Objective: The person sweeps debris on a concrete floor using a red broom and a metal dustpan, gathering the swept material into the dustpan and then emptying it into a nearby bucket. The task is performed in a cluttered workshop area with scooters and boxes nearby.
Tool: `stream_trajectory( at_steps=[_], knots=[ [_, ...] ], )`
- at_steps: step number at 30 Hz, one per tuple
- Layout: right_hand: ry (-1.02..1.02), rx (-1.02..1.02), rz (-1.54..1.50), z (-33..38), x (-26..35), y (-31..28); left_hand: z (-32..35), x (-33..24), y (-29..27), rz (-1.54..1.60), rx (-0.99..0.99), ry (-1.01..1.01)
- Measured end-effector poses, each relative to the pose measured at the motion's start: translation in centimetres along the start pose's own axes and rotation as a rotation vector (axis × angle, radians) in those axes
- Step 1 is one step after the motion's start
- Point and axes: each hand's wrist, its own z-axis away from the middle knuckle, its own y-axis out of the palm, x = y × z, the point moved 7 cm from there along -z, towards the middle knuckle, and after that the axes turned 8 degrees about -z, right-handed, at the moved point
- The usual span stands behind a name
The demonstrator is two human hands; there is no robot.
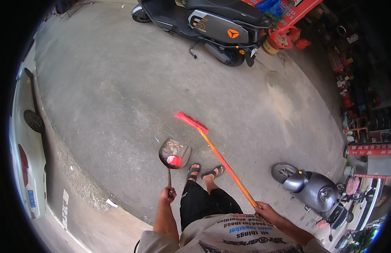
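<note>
My left hand is closed round the upright handle of a dustpan, whose pan rests on or just above the concrete in front of my feet. In the pan lie a red and white scrap and some crumpled pale litter. My right hand grips the orange stick of a broom. Its red bristle head is at the ground, ahead of the dustpan and slightly to its right, apart from it. A small white bit lies on the ground left of the pan.
A dark scooter stands at the far side, with a red bucket beside it. A grey scooter is parked at the right, near shop goods. On the left, a white car stands beyond a kerb edge, where a white scrap lies.
</note>
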Motion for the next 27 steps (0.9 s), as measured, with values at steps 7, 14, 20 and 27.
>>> stream_trajectory(
  at_steps=[7, 14, 20, 27],
  knots=[
    [0.108, -0.101, -0.078, -0.6, -2.2, -0.8, 1.1, -0.5, -1.5, -0.137, -0.034, -0.004],
    [0.191, 0.125, -0.167, 0.1, 0.9, 2.5, 0.2, -0.4, -0.5, -0.095, -0.044, 0.017],
    [0.098, 0.259, 0.147, -0.6, 6.4, 4.1, 0.8, -0.1, -1.6, 0.040, -0.025, 0.030],
    [-0.067, 0.229, 0.417, -6.4, 13.4, 8.9, 3.0, 2.5, -4.8, 0.284, 0.167, 0.055]
  ],
)
